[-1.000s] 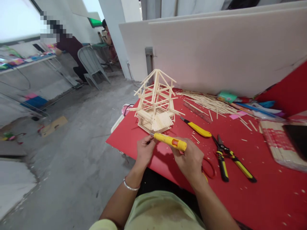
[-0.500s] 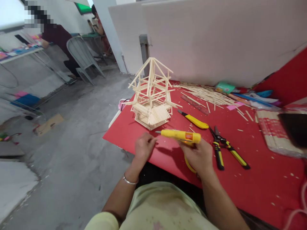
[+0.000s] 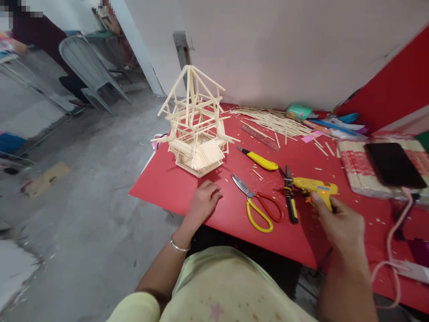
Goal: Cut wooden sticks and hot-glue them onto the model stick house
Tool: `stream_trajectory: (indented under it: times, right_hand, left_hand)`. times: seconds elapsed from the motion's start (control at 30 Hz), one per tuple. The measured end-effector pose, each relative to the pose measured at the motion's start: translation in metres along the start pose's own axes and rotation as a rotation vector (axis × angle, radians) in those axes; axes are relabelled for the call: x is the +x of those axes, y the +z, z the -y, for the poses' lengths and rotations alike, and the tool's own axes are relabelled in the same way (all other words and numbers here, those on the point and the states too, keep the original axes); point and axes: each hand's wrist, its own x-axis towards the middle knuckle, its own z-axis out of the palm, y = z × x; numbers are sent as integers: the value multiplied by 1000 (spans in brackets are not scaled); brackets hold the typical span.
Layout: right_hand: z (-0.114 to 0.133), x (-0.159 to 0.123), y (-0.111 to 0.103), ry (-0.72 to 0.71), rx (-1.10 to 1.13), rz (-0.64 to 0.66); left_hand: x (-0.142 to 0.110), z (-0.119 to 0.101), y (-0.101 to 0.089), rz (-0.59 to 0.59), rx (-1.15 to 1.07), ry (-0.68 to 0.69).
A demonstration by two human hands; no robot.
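A small house frame built of thin wooden sticks (image 3: 196,129) stands near the left end of the red table (image 3: 174,188). My left hand (image 3: 203,200) rests on the table just in front of it, fingers curled in; anything inside them is hidden. My right hand (image 3: 340,223) grips the handle of a yellow glue gun (image 3: 315,187), held low over the table to the right, its nozzle pointing left over the yellow-and-black pliers (image 3: 290,199). Red-and-yellow scissors (image 3: 259,208) lie between my hands.
A yellow utility knife (image 3: 258,158) and a heap of loose sticks (image 3: 273,120) lie behind the tools. A black phone (image 3: 393,164) lies on a pack of sticks (image 3: 355,170) at right, with a pink cable (image 3: 390,243). A white board stands behind. A grey chair (image 3: 83,62) and people are at far left.
My right hand has carried the glue gun from in front of the stick house to the right, down by the pliers. My left hand stayed near the house. The scissors now show.
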Motion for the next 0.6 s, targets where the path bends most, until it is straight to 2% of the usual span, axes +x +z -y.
stream_trajectory:
  times: [0.1,0.23,0.33,0.47,0.6]
  right_hand:
    - [5,-3,7,22,13,64]
    - [25,-7,12,-75,136,99]
    - [46,-10,15,-122,187,159]
    - [74,-14,30,-190,238,253]
    - [95,-12,55,-233,248,346]
  left_hand:
    - [7,-1,11,40,102,-20]
    - [6,0,16,34,117,-35]
    - [0,-1,13,-19,-186,-101]
    - [-11,-3,-4,-31,-729,-402]
    - [-18,-3,-29,-119,-959,-501]
